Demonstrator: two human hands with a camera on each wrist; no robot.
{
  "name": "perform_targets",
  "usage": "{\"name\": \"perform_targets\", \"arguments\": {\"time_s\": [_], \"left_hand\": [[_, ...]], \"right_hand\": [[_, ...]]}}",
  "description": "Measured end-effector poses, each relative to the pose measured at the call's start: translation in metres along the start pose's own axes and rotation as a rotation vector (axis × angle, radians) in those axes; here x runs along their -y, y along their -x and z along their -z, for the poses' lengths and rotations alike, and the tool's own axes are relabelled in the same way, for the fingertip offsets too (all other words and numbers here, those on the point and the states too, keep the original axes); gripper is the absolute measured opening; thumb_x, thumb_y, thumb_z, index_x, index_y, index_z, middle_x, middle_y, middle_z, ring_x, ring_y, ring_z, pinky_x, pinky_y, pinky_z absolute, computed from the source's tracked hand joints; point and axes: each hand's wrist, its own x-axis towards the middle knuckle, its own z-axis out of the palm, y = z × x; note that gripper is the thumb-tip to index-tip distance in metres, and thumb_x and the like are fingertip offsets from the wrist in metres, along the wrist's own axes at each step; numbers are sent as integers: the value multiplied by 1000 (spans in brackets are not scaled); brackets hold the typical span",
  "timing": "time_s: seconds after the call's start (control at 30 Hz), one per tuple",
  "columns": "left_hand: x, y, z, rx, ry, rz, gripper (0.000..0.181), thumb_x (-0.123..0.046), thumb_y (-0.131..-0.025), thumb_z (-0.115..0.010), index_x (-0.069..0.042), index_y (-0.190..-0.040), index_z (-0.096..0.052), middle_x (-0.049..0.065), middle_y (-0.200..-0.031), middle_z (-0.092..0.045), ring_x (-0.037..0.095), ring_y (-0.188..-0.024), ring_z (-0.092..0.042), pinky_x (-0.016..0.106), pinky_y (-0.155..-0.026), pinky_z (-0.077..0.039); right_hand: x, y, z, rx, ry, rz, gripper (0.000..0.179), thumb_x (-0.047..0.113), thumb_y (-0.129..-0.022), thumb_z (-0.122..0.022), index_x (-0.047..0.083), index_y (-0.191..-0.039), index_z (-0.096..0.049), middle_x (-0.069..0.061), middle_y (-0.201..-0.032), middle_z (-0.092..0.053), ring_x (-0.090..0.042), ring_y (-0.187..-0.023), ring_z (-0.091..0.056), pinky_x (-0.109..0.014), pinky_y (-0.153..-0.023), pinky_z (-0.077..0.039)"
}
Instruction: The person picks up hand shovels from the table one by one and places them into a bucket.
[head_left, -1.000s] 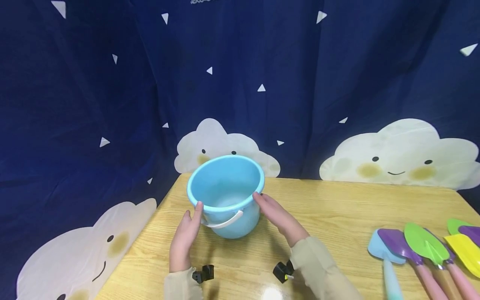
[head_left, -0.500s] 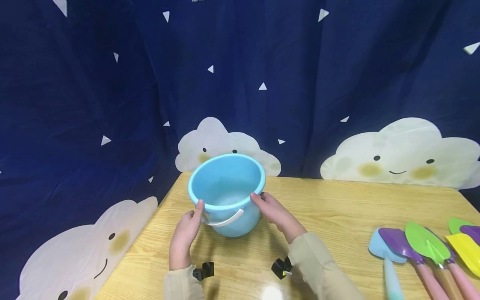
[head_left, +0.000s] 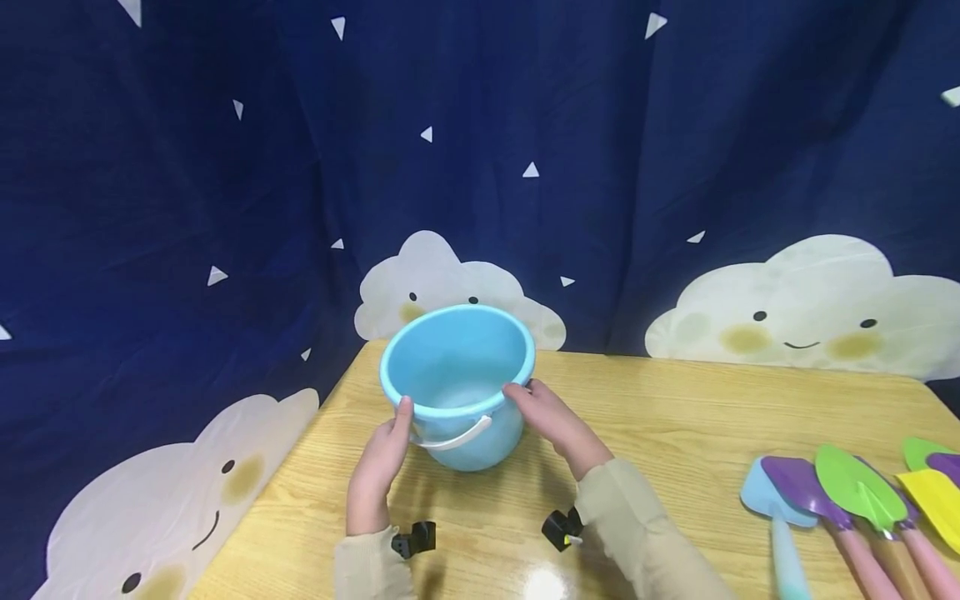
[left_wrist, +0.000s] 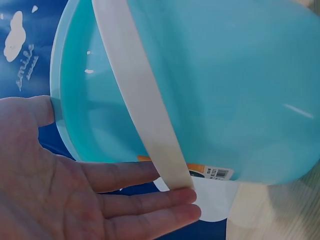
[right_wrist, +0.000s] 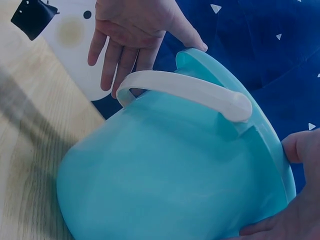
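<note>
A light blue plastic bucket (head_left: 483,448) is on the wooden table with its wide mouth tipped toward me. Its white handle (head_left: 459,438) hangs down across the near side. At the near left, my left hand (head_left: 381,460) holds the rim, thumb against the edge. The left wrist view shows its other fingers (left_wrist: 145,207) stretched along the wall, by the handle and a printed label (left_wrist: 217,173). My right hand (head_left: 558,425) grips the rim at the near right, thumb on top. Its other fingers go under the rim, partly hidden in the right wrist view.
Several coloured hand shovels lie at the table's right side, among them a blue one (head_left: 776,490), a green one (head_left: 855,483) and a yellow one (head_left: 933,504). A dark blue curtain (head_left: 480,108) with white clouds borders the table behind and on the left.
My right fingers have closed onto the bucket's rim, where they lay straighter before. The left thumb stays at the rim. The bucket has hardly moved; the view has shifted slightly.
</note>
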Motion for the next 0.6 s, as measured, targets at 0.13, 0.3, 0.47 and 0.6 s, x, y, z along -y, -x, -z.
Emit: {"name": "perform_targets", "arguments": {"time_s": [0.13,0.3,0.47,0.6], "left_hand": [[-1,-1,-3,10,39,-22,77,-56,-93,-20,11,-124,-45,29,-128,-41,43,-120,-34,57,-95,-27],[-2,-2,-9,36,61,-33,74,-54,-94,-22,10,-125,-43,28,-129,-40,43,-121,-33,56,-96,-26],[-8,-1,-14,53,49,-14,78,-57,-93,-22,10,-130,-38,29,-131,-37,44,-121,-32,58,-95,-26],[-12,-1,-20,58,30,-19,84,-62,-89,-21,9,-130,-38,29,-131,-38,45,-120,-33,59,-93,-27]], "right_hand": [[2,0,1,-3,26,18,55,30,-89,-41,-3,-132,-33,-20,-130,-42,-34,-120,-38,-51,-95,-32],[1,4,6,-11,70,56,52,25,-87,-38,-2,-132,-35,-21,-128,-44,-33,-118,-40,-51,-94,-32],[-1,8,13,-11,73,66,50,24,-87,-37,-2,-130,-36,-20,-127,-44,-32,-118,-40,-50,-95,-32],[-1,14,22,-8,87,54,51,26,-88,-36,0,-132,-34,-20,-130,-41,-32,-120,-37,-51,-96,-30]]}}
